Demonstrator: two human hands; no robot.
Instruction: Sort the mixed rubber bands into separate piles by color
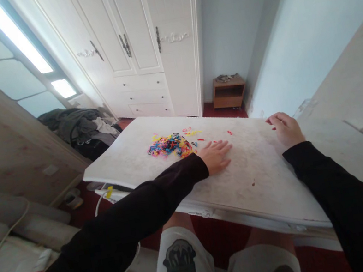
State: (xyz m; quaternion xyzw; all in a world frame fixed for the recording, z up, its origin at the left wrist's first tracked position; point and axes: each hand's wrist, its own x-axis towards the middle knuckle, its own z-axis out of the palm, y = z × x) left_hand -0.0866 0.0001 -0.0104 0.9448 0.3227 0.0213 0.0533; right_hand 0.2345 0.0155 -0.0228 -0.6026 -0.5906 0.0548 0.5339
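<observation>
While the left hand [216,157] lies flat beside the colourful pile [169,146] | fingers spread, gripping nothing | right hand [286,129] curls its fingers, contents unclear

The one camera sits up on a person's head and looks forward and down, with the white table [260,164] close below it and the big wardrobe [138,21] farther away.
</observation>
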